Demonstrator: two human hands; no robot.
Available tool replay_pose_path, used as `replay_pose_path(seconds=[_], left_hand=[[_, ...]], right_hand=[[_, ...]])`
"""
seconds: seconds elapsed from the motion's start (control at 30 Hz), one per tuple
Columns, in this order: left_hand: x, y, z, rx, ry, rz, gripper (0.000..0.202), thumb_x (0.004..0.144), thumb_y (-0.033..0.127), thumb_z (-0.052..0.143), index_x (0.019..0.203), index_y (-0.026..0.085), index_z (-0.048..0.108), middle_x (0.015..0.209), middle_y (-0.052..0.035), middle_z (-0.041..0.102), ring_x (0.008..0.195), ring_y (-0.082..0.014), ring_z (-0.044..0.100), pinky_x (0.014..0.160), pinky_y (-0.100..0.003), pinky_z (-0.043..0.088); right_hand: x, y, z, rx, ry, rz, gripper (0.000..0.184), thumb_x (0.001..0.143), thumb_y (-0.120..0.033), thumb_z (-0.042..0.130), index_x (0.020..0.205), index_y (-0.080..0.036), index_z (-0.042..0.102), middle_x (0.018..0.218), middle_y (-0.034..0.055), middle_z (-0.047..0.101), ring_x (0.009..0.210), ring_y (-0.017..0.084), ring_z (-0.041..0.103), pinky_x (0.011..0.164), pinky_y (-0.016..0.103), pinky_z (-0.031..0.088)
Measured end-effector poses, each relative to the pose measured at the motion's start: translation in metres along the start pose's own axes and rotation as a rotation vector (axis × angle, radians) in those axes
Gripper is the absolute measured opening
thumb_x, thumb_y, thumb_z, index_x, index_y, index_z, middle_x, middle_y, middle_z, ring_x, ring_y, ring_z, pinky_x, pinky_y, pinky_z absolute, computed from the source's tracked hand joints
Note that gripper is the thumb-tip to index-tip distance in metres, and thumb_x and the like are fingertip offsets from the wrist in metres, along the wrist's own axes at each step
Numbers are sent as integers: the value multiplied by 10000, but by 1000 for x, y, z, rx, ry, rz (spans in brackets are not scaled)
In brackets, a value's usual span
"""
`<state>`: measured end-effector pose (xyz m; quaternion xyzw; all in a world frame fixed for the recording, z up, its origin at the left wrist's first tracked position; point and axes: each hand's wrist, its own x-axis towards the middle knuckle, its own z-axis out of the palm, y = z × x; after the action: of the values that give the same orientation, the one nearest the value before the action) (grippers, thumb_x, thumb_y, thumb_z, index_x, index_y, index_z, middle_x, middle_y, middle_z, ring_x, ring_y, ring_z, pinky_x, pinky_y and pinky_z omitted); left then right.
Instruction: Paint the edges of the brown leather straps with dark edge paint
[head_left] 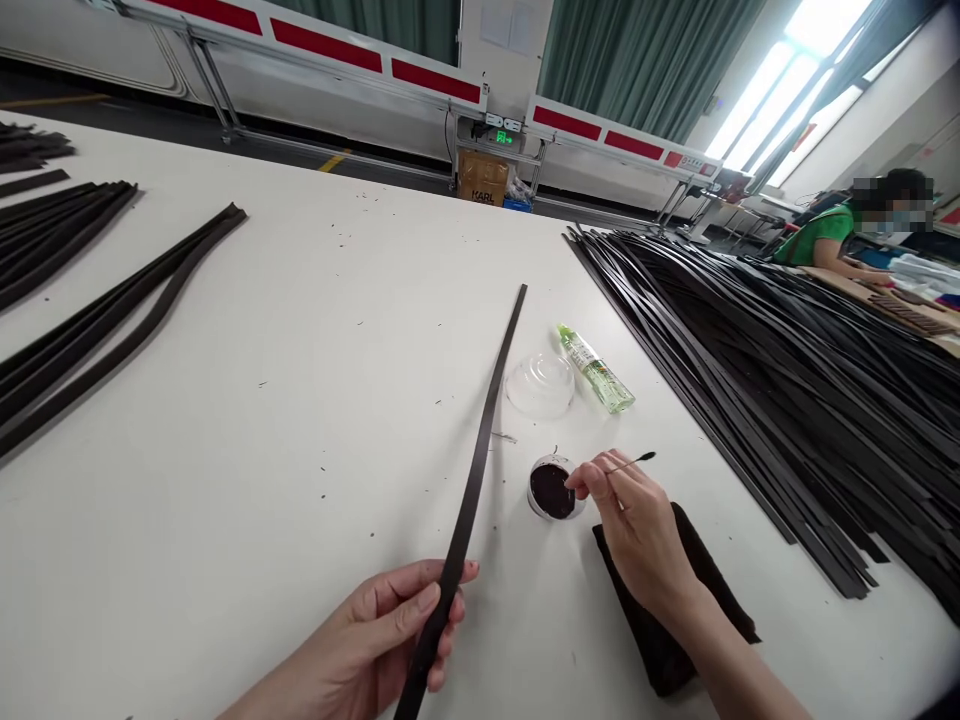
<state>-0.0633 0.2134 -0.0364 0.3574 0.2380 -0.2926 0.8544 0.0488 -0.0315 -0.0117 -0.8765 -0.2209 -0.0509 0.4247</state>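
Note:
My left hand (390, 625) grips the lower end of a long, thin dark strip (474, 465), probably leather, whose far end rises up across the white table (300, 400). My right hand (637, 525) pinches a thin swab stick (630, 462) with a dark tip. Its fingers sit just over the edge of a small round tin (553, 490) of dark paste. Under my right wrist lies a folded black cloth (664, 630). The tin's underside is hidden against the table.
A clear plastic dome lid (538, 388) and a green-labelled bottle (596, 370) lie beyond the tin. A large pile of dark strips (787, 370) fills the right side, with more strips (75, 340) at the left. A co-worker in a green shirt (821, 238) sits at the far right.

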Motion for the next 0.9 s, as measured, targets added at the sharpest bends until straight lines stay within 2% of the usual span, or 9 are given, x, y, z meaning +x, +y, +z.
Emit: replay_pose_path(seconds=[0.13,0.27,0.7,0.83,0.9], left_hand=[[0,9,-1,48,-13,37,270,800,268,754,1053,176,743,846,-42,634,740,-144,563,695,-276,547],[1,15,-1,104,-33,59,208,852,239,697,1047,183,738,860,-44,637,766,-141,563,726,-280,554],[3,16,1,107,-74,58,233,862,251,683,1080,186,734,852,-40,640,750,-134,562,717,-266,557],[2,16,0,84,-58,46,242,847,250,703,1075,180,740,878,-54,658,786,-147,574,721,-273,567],[1,15,0,90,-45,40,231,836,242,715,1056,178,746,884,-56,664,791,-150,576,728,-279,570]], right_hand=[[2,4,8,-153,-8,-168,333,1042,-241,349,783,-213,556,725,13,604,731,179,532,735,319,404],[2,9,12,-191,15,-235,299,1026,-169,385,771,-201,537,706,7,592,721,176,511,707,316,396],[4,16,18,-197,-3,-261,269,1014,-156,421,769,-194,523,706,8,585,696,169,464,686,313,395],[2,10,13,-179,23,-249,281,1021,-181,410,774,-197,544,706,13,587,727,179,485,690,313,395],[-1,4,8,-116,73,-189,306,1031,-215,393,777,-198,563,705,10,580,725,171,502,725,318,405]])
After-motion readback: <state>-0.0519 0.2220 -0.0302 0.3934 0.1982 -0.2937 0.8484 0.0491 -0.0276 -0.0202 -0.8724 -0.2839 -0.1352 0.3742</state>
